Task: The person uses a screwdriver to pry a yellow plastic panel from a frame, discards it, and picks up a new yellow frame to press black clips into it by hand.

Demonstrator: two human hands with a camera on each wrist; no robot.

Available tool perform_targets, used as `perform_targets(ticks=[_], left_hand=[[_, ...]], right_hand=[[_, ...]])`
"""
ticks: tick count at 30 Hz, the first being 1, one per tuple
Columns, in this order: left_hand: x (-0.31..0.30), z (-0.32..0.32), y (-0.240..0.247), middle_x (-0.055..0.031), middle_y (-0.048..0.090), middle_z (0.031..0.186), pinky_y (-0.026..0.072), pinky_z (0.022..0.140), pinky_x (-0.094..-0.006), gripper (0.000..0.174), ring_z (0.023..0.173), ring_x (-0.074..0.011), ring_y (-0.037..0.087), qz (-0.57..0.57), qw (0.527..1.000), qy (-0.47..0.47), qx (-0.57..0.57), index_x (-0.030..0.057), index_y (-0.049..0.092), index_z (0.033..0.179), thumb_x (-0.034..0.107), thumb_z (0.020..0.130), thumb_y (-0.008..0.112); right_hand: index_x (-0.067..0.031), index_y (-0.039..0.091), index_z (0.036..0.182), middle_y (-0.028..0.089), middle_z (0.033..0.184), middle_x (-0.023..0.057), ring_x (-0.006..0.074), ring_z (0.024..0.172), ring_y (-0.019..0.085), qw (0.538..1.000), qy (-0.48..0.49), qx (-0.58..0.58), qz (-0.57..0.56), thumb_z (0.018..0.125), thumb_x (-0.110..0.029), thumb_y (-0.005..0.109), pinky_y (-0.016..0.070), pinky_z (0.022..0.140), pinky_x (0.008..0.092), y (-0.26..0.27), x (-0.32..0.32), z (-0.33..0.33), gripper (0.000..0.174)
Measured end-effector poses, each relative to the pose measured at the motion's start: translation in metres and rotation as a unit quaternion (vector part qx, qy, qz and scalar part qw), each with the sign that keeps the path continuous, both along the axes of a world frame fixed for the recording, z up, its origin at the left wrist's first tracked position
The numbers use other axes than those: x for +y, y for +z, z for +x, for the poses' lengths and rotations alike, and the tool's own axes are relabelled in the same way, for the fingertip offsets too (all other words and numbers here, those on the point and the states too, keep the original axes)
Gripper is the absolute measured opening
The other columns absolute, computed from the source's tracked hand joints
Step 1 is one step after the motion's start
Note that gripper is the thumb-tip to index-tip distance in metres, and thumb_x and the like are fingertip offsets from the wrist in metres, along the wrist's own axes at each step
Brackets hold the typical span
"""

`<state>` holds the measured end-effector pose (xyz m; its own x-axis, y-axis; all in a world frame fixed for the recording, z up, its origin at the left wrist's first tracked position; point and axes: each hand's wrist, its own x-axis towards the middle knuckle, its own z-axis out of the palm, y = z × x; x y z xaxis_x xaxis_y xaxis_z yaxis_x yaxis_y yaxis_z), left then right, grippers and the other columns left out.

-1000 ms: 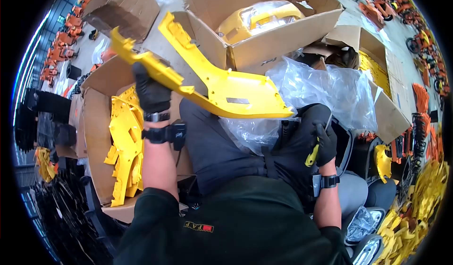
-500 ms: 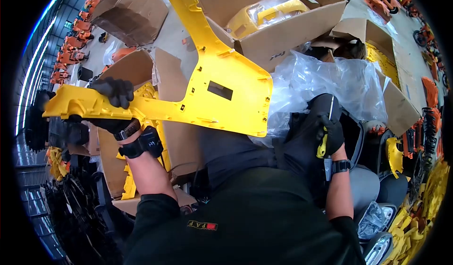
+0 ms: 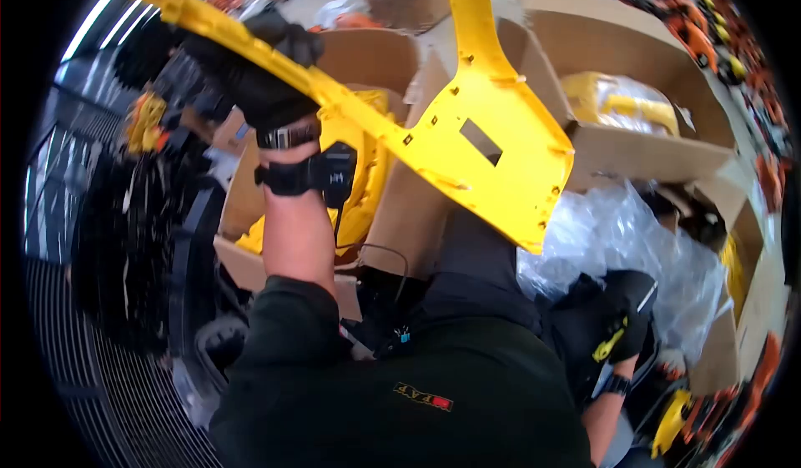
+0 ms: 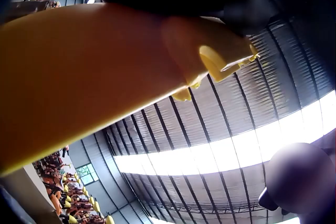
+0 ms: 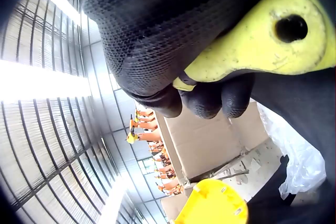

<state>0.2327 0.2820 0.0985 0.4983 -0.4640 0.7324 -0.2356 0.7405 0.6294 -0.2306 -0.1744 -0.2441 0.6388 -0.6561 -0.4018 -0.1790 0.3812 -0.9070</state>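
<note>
My gloved left hand (image 3: 263, 88) grips one of the two long arms of a yellow plastic panel (image 3: 513, 109). The panel hangs in the air with its wide slotted end over my lap and the cardboard flap. In the left wrist view the panel's smooth side (image 4: 89, 71) fills much of the frame, and the dark glove is only partly seen above it. My gloved right hand (image 3: 636, 326) rests near my right knee, fingers curled round a yellow-handled tool (image 5: 252, 45) with a hole in its handle and a thin silvery end.
Below my left forearm stands a cardboard box (image 3: 334, 55) holding several yellow parts (image 3: 371, 188). Another box (image 3: 659, 34) at the back right holds a plastic-wrapped yellow part (image 3: 626, 105). Crumpled clear plastic sheeting (image 3: 613, 226) lies beside my right hand. Dark stacked pieces (image 3: 125, 243) fill the left.
My left hand has turned the yellow panel so its slotted inner face shows more, then raised the gripped arm. The head view has swung left. My right hand keeps holding the tool.
</note>
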Motion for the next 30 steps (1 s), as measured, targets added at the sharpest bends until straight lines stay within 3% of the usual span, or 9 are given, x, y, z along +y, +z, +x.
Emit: perform_targets(ticks=[7, 11, 14, 17, 20, 21, 22, 27, 30], left_hand=[[0.145, -0.027, 0.105, -0.005, 0.069, 0.083, 0.0495, 0.08, -0.0445, 0.082, 0.078, -0.0229, 0.064, 0.032, 0.994, 0.071, -0.083, 0.004, 0.072, 0.106, 0.08, 0.084, 0.048], [0.201, -0.047, 0.08, -0.0051, 0.067, 0.082, 0.0492, 0.076, -0.0397, 0.062, 0.077, -0.02, 0.063, -0.05, 0.951, 0.293, -0.09, 0.0022, 0.07, 0.1, 0.061, 0.089, 0.053], [0.212, -0.066, -0.015, -0.0051, 0.066, 0.081, 0.049, 0.074, -0.0361, 0.048, 0.077, -0.0178, 0.063, -0.061, 0.743, 0.666, -0.015, 0.0009, 0.069, 0.095, 0.047, 0.094, 0.056], [0.197, -0.133, -0.16, -0.0052, 0.065, 0.08, 0.0487, 0.071, -0.0325, 0.036, 0.077, -0.0156, 0.062, 0.133, 0.546, 0.819, 0.117, -0.0005, 0.068, 0.09, 0.033, 0.098, 0.059], [0.121, -0.221, -0.245, -0.0055, 0.067, 0.077, 0.0504, 0.065, -0.0324, 0.02, 0.069, -0.0149, 0.061, 0.504, 0.648, 0.56, 0.111, -0.0028, 0.069, 0.096, 0.015, 0.096, 0.059], [0.071, -0.244, -0.224, -0.0066, 0.071, 0.085, 0.0521, 0.068, -0.0301, 0.017, 0.072, -0.0137, 0.064, 0.39, 0.711, 0.436, 0.39, -0.0027, 0.07, 0.099, 0.011, 0.094, 0.062], [0.057, -0.241, -0.231, -0.0073, 0.072, 0.086, 0.0515, 0.069, -0.028, 0.019, 0.074, -0.0134, 0.064, 0.417, 0.735, 0.387, 0.369, -0.0028, 0.071, 0.101, 0.013, 0.095, 0.061], [-0.004, -0.195, -0.201, -0.0049, 0.072, 0.086, 0.0516, 0.071, -0.0261, 0.02, 0.076, -0.0103, 0.064, 0.499, 0.777, 0.312, 0.221, -0.0018, 0.072, 0.104, 0.014, 0.092, 0.069], [-0.051, -0.138, -0.171, -0.0034, 0.071, 0.084, 0.0514, 0.07, -0.0262, 0.021, 0.074, -0.0093, 0.062, 0.548, 0.781, 0.273, 0.121, 0.0006, 0.072, 0.104, 0.018, 0.091, 0.071]], right_hand=[[-0.005, 0.065, 0.118, 0.057, 0.079, 0.0003, 0.0092, 0.052, 0.05, 1.0, 0.023, -0.013, 0.0, 0.102, -0.029, 0.057, 0.0413, 0.047, 0.025, 0.017, 0.007, 0.013, 0.031], [-0.0048, 0.065, 0.117, 0.055, 0.077, 0.0007, 0.0093, 0.051, 0.049, 1.0, 0.026, -0.007, -0.016, 0.102, -0.032, 0.056, 0.0404, 0.046, 0.0246, 0.025, 0.014, 0.022, 0.032], [-0.005, 0.065, 0.12, 0.055, 0.076, 0.0007, 0.0088, 0.051, 0.049, 0.997, 0.063, -0.016, -0.051, 0.103, -0.032, 0.055, 0.0404, 0.046, 0.0244, 0.013, 0.005, 0.015, 0.033], [-0.0052, 0.065, 0.122, 0.053, 0.071, -0.0002, 0.0089, 0.05, 0.048, 0.999, 0.015, -0.022, -0.019, 0.102, -0.031, 0.055, 0.0401, 0.046, 0.0246, 0.018, 0.015, 0.021, 0.034], [-0.0079, 0.063, 0.129, 0.048, 0.062, -0.0028, 0.0109, 0.048, 0.047, 0.998, 0.008, 0.037, 0.042, 0.099, -0.024, 0.058, 0.0411, 0.045, 0.0259, 0.029, 0.013, 0.024, 0.035], [-0.0083, 0.066, 0.122, 0.05, 0.065, -0.0024, 0.0117, 0.05, 0.049, 0.993, 0.096, -0.019, -0.058, 0.096, -0.026, 0.061, 0.0418, 0.045, 0.0271, 0.012, 0.006, 0.011, 0.032], [-0.0075, 0.067, 0.118, 0.051, 0.067, -0.0017, 0.0125, 0.052, 0.051, 0.993, 0.006, 0.03, 0.112, 0.096, -0.025, 0.061, 0.0424, 0.045, 0.0277, 0.042, 0.018, 0.03, 0.029], [-0.0056, 0.068, 0.1, 0.055, 0.06, 0.0027, 0.0129, 0.047, 0.053, 0.993, 0.09, 0.073, 0.005, 0.1, -0.033, 0.058, 0.0432, 0.045, 0.0275, 0.059, 0.013, 0.036, 0.029], [-0.0038, 0.068, 0.109, 0.063, 0.074, 0.0036, 0.0112, 0.051, 0.054, 0.994, 0.094, 0.041, 0.023, 0.101, -0.031, 0.057, 0.0444, 0.048, 0.0258, 0.055, 0.014, 0.035, 0.03]])
